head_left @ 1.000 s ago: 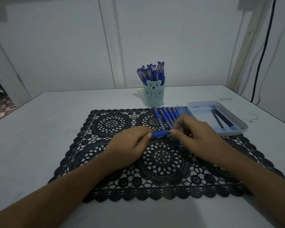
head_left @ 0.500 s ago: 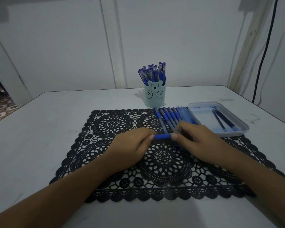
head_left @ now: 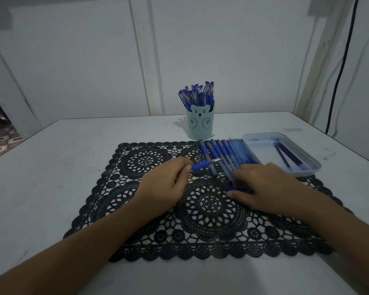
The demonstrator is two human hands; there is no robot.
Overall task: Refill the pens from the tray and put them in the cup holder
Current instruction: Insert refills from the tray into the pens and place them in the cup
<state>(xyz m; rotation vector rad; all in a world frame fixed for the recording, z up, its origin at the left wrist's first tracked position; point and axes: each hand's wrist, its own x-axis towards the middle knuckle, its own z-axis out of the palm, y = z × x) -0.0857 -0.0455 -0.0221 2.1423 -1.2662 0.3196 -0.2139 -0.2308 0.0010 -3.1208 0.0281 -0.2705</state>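
At the centre of the frame the left hand pinches a blue-gripped pen in its fingers, metal tip pointing right over the row of pens on the black lace mat. The right hand lies low on the mat, its fingers curved over a dark blue piece; whether they grip it I cannot tell. The tray sits at right holding refills, and the cup holder stands behind on the counter, full of pens
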